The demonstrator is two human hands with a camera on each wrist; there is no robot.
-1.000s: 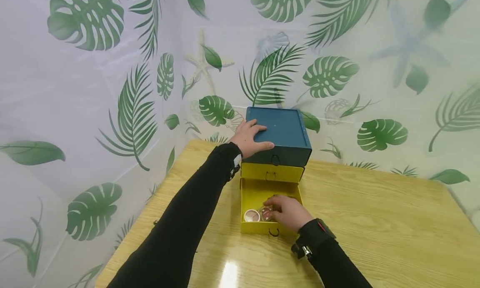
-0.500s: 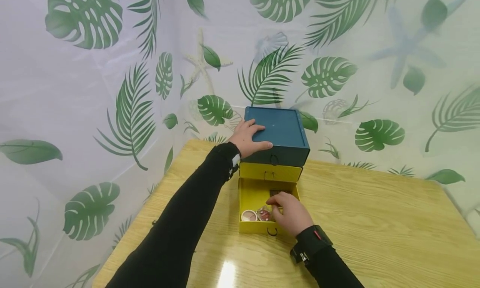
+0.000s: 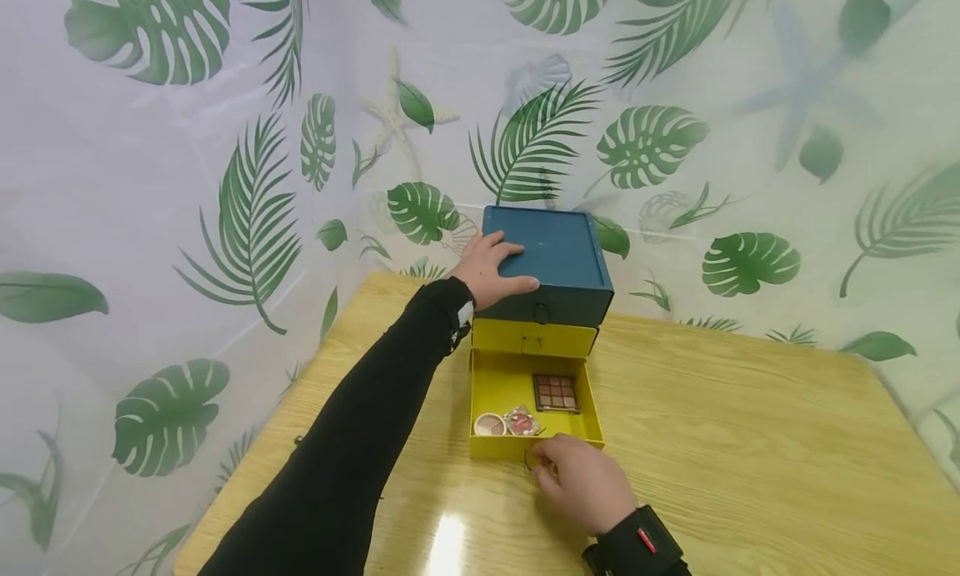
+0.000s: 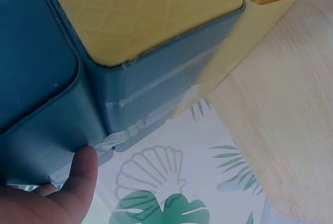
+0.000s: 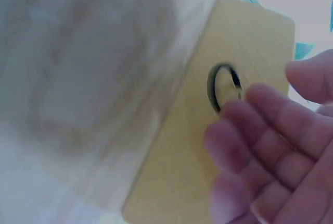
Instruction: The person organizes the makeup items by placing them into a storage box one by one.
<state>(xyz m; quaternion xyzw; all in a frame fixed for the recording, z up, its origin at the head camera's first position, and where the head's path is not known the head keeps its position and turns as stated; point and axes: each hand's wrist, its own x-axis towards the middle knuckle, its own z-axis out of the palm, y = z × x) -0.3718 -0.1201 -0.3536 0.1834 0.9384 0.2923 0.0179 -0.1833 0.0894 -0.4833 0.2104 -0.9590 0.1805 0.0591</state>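
Note:
My left hand point(image 3: 491, 269) rests with spread fingers on the left side of the blue top point(image 3: 558, 247) of a small drawer cabinet. In the left wrist view, fingers point(image 4: 83, 174) touch the cabinet's blue side. The lowest yellow drawer point(image 3: 498, 380) is pulled out. Inside lie a brown-toned makeup palette point(image 3: 557, 393), a round white compact point(image 3: 491, 426) and a clear-cased reddish compact point(image 3: 522, 422). My right hand point(image 3: 585, 484) is at the drawer's front. In the right wrist view, its loosely bent fingers lie beside the black loop handle point(image 5: 212, 88), thumb apart.
A middle yellow drawer point(image 3: 534, 338) sits above the pulled-out one and protrudes slightly. The cabinet stands on a wood-grain table point(image 3: 735, 426). Behind it hangs a white leaf-patterned sheet point(image 3: 450, 51).
My right hand has left the drawer's inside and moved down to its front handle. The reddish compact now lies by the white one, and the palette is uncovered. My left hand stays put.

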